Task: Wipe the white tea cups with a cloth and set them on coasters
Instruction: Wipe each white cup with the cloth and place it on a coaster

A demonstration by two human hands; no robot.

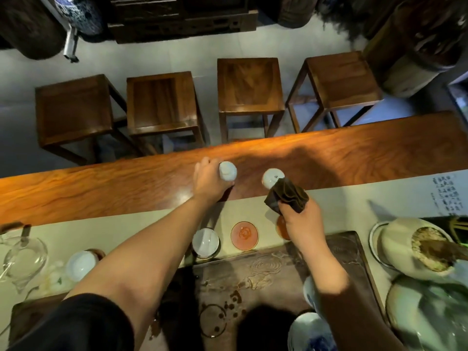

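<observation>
a long wooden surface (pixel 354 153) runs across the room, four wooden stools (pixel 249 87) lined up behind it, a pale runner (pixel 354 198) laid along its near side with columns of small black writing at the right end, too blurred to read. a dark carved tea tray (pixel 266 269) sits nearest. the left hand (pixel 207 181) is curled round a white tea cup (pixel 228 171), holding it over the wood. the right hand (pixel 301 219) grips a folded dark cloth (pixel 286 195) that touches a second white cup (pixel 271 178). below it an orange coaster (pixel 244 235) lies bare; another coaster (pixel 282 228) is half hidden under the right hand. two more white cups (pixel 205 243) sit on the runner to the left, beside a glass pitcher (pixel 22 259)
</observation>
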